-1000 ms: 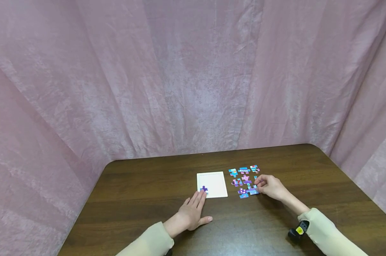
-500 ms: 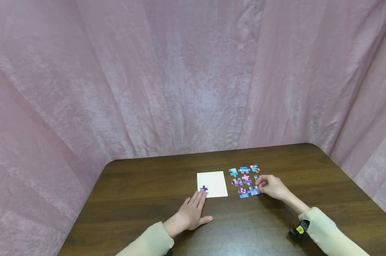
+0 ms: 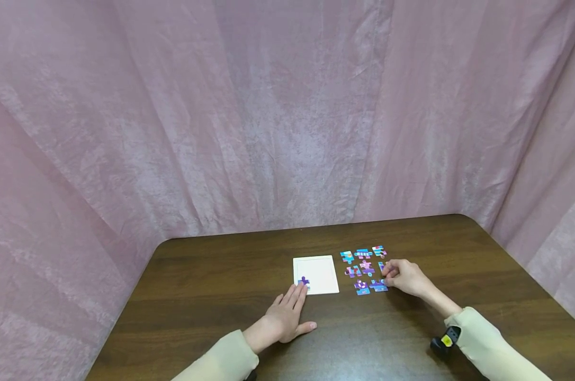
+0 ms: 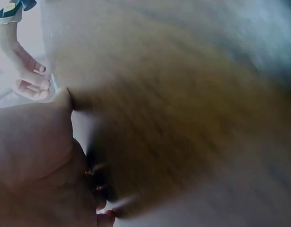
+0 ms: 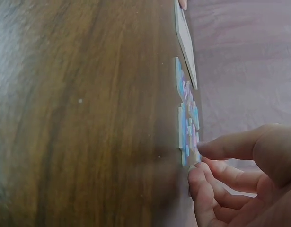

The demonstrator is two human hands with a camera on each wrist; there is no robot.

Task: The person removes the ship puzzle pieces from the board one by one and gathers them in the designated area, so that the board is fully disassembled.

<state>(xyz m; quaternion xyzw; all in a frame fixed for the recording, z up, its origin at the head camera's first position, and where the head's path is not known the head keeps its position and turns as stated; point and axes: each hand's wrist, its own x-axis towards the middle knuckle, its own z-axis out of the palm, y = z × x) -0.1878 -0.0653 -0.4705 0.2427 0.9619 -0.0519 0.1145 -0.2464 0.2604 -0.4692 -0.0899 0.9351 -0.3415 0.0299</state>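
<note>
My left hand [image 3: 287, 315] lies flat with straight fingers, its fingertips on the near left corner of a white square puzzle tray [image 3: 322, 270]. A purple and blue puzzle piece [image 3: 304, 281] sits in that corner, partly under the fingertips. To the right, my right hand [image 3: 406, 277] has curled fingers and pinches at the right edge of the loose pieces. Its thumb is at the end of a purple-blue puzzle piece [image 3: 378, 286] in the nearest row. Another piece [image 3: 382, 265] is partly hidden behind the fingers. In the right wrist view, the fingertips [image 5: 196, 176] meet the pieces' edge.
Several other puzzle pieces [image 3: 362, 254] lie in rough rows right of the tray on the brown wooden table [image 3: 211, 286]. A pink curtain [image 3: 287, 116] hangs behind the table's far edge. A black wrist camera [image 3: 442, 345] is strapped to the right sleeve.
The nearest-row piece at my right thumb has shifted slightly right and toward me, away from the neighbouring pieces. My right hand has edged right with it. The left hand stays still.
</note>
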